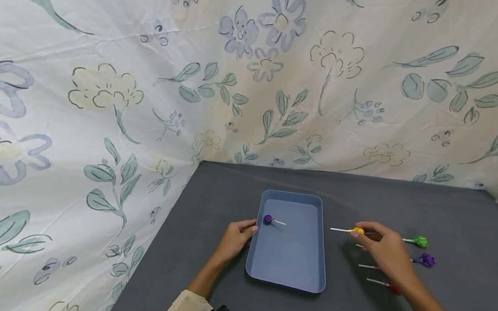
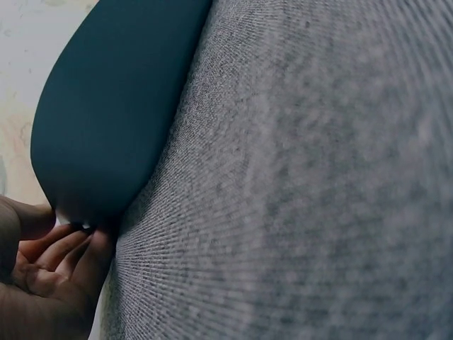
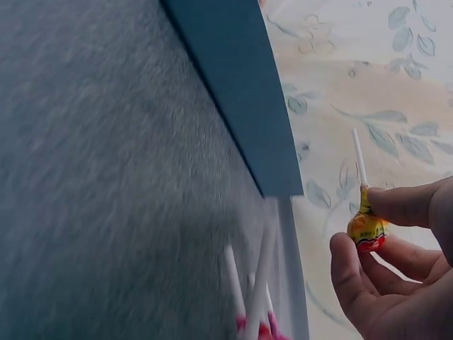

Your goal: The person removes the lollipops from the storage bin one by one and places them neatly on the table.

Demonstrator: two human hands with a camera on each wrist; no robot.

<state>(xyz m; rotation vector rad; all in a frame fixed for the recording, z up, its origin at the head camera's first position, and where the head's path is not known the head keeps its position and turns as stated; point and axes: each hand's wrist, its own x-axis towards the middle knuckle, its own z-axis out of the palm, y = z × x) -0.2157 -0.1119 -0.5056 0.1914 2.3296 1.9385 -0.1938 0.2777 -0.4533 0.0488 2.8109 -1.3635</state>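
Observation:
My left hand (image 1: pixel 232 241) holds the left wall of a blue-grey rectangular tray (image 1: pixel 286 262), its thumb at the rim. In the left wrist view the fingers curl at the tray's lower edge. Inside the tray, near its left side, lies a purple-wrapped lollipop (image 1: pixel 268 219) with its white stick pointing right. Right of the tray, my right hand (image 1: pixel 387 252) pinches a yellow-wrapped lollipop (image 3: pixel 368 230) by its head between thumb and fingers. Its white stick points left toward the tray in the head view. The right palm is partly hidden from the head camera.
Under and beside my right hand lie several more lollipops: a green one (image 1: pixel 421 242), a purple one (image 1: pixel 428 259) and a red one (image 1: pixel 395 288), some partly covered by the hand. The grey table (image 1: pixel 180 244) meets a floral cloth (image 1: pixel 275 106) at its back and left.

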